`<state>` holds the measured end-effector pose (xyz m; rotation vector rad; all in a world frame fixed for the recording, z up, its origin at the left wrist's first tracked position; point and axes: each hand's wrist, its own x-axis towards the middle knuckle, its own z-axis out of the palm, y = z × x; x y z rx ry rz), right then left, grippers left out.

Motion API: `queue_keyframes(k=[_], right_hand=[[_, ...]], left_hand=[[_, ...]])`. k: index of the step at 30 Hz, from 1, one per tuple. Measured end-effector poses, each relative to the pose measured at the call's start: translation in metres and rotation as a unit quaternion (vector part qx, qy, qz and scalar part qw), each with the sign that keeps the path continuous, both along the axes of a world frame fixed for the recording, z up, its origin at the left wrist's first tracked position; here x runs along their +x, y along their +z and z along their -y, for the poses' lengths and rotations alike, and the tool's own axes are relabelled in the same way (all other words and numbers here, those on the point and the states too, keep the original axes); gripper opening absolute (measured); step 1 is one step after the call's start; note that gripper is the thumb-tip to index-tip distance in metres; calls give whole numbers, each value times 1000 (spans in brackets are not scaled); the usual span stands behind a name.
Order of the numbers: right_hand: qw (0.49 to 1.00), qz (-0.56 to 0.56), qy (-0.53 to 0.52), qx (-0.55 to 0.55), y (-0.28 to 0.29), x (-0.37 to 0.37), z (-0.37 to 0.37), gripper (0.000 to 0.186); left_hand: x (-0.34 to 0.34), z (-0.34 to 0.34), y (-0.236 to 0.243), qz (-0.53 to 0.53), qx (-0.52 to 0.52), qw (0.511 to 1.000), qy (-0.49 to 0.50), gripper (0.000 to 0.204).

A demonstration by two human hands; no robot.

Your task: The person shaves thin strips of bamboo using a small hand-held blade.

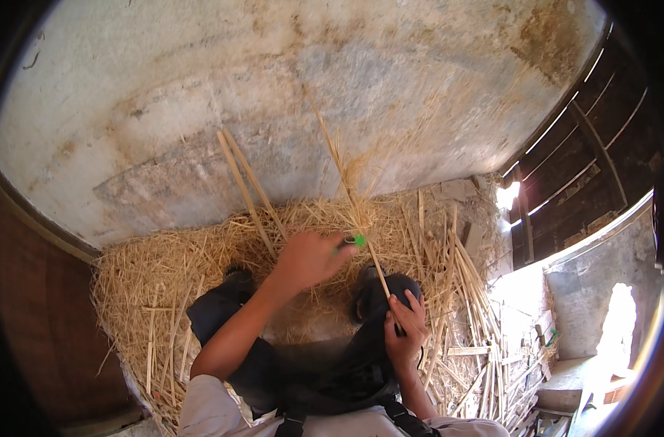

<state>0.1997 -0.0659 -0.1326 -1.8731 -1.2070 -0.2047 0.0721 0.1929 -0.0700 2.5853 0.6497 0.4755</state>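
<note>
My left hand (308, 260), slightly blurred, is closed on a small dark tool with a bright green end (358, 240); its exact kind cannot be made out. That green end lies beside a thin pale wooden strip (379, 269), which looks like bamboo. The lower part of the strip rests across my right knee, and my right hand (406, 324) grips it there. From the knee the strip slants up and away toward the wall, with curled fine shavings (355, 171) hanging about its far part. Something dark shows under my right palm.
Straw-like shavings (142, 269) cover the floor around my feet. Two longer strips (246, 182) lean on the stained wall (223, 95) ahead. Many loose strips (485, 320) lie in a pile on the right, near a dark slatted wooden panel (580, 167) and a bright opening.
</note>
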Motion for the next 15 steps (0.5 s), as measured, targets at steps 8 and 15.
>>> queue_keyframes(k=[8, 15], right_hand=[[1000, -17, -1, 2, 5, -3, -2, 42], [1000, -20, -4, 6, 4, -2, -2, 42]], left_hand=[[2, 4, -22, 61, 41, 996, 48, 57], [-2, 10, 5, 48, 27, 997, -56, 57]])
